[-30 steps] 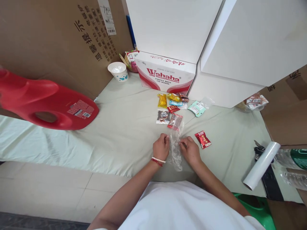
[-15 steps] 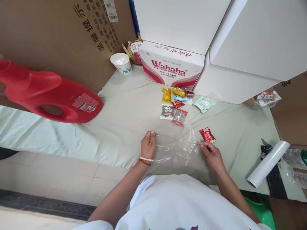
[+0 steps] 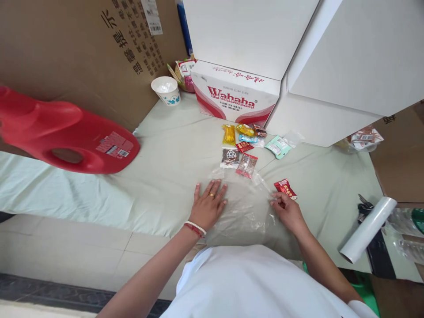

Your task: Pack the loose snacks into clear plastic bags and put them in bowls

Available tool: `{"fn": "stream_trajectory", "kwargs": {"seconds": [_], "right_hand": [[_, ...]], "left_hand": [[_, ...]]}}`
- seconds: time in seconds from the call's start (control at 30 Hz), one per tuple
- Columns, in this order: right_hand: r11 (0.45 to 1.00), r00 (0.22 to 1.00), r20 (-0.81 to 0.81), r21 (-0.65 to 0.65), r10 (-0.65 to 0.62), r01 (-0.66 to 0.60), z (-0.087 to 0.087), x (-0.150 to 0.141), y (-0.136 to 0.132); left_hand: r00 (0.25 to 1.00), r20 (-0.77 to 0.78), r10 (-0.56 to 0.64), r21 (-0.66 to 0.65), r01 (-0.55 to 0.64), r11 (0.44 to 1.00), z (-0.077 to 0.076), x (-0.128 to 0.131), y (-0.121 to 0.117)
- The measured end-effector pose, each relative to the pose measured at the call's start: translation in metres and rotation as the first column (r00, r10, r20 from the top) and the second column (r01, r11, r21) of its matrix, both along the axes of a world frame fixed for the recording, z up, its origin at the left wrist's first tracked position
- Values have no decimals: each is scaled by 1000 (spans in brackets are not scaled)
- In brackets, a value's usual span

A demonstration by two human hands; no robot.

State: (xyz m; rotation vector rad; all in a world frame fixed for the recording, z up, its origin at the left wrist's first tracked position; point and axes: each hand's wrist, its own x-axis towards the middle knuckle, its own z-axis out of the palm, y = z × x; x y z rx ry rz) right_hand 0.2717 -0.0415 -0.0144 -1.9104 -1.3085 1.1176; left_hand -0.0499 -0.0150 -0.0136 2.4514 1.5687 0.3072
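Note:
A clear plastic bag point(image 3: 243, 212) lies spread on the pale green cloth in front of me. My left hand point(image 3: 209, 205) rests flat on its left side, fingers spread and a ring on one of them. At the right edge of the bag, my right hand point(image 3: 286, 210) pinches the film between thumb and fingers. Just beyond that hand is a red snack packet point(image 3: 285, 189). Past the bag's far edge lie a red-and-clear snack packet point(image 3: 247, 165), a dark-and-white packet point(image 3: 229, 157), a small red packet point(image 3: 244, 146) and yellow packets point(image 3: 228, 134).
A red jug point(image 3: 73, 137) stands at the left. Behind are a paper cup point(image 3: 166, 90), a Wahaha carton point(image 3: 235, 95) and a mint-green pouch point(image 3: 278, 146). On the right lie a roll of film point(image 3: 368, 229), keys point(image 3: 365, 201) and clear plastic bottles point(image 3: 406, 221).
My left hand has gone from gripping the bag's left edge to lying flat on it with fingers spread. The bag has come down flatter on the cloth. My right hand still pinches its edge.

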Motion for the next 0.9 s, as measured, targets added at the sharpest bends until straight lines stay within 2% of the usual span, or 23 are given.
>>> {"fn": "stream_trajectory", "kwargs": {"seconds": [0.07, 0.17, 0.23, 0.3, 0.4, 0.47, 0.53, 0.57, 0.6, 0.63, 0.7, 0.77, 0.8, 0.83, 0.9], "right_hand": [[1000, 999, 34, -6, 17, -17, 1, 16, -7], [991, 981, 140, -43, 132, -127, 15, 42, -4], [976, 926, 317, 1, 207, -218, 30, 48, 17], [931, 819, 506, 80, 270, -356, 43, 40, 55], [764, 628, 646, 105, 434, -636, 52, 3, 123], [600, 491, 658, 74, 571, -797, 50, -27, 158], [466, 366, 658, 26, 658, -884, 45, -49, 179], [435, 326, 665, 2, 672, -901, 42, -54, 183], [434, 304, 681, -22, 666, -901, 40, -56, 184], [457, 296, 702, -47, 648, -888, 39, -53, 182], [534, 297, 742, -98, 602, -840, 41, -37, 172], [630, 346, 764, -99, 544, -770, 51, -14, 159], [684, 410, 767, -53, 494, -727, 58, -4, 152], [744, 505, 755, 33, 420, -668, 66, 5, 144], [838, 745, 615, 241, 257, -489, 82, 10, 125]], "left_hand": [[1000, -31, -4, -45, 2, 999, -7, -9, 2], [998, -52, -45, -39, 43, 998, -13, -21, -3], [996, -57, -66, -31, 64, 997, -14, -24, -7], [995, -65, -73, -32, 71, 997, -13, -23, -9], [995, -79, -65, -31, 63, 998, -13, -21, -9], [994, -84, -65, -20, 64, 998, -13, -20, -10], [994, -91, -62, -10, 61, 998, -13, -20, -14], [994, -95, -56, -8, 56, 998, -14, -20, -16], [994, -97, -46, -6, 46, 999, -15, -20, -19], [995, -98, -37, -7, 36, 999, -15, -20, -22], [995, -94, -14, -11, 13, 1000, -17, -20, -27], [996, -89, 3, -20, -4, 1000, -19, -19, -30], [996, -88, 8, -26, -10, 1000, -20, -19, -31], [996, -88, 11, -32, -14, 999, -20, -18, -31], [996, -87, 12, -38, -16, 999, -21, -17, -31]]}}
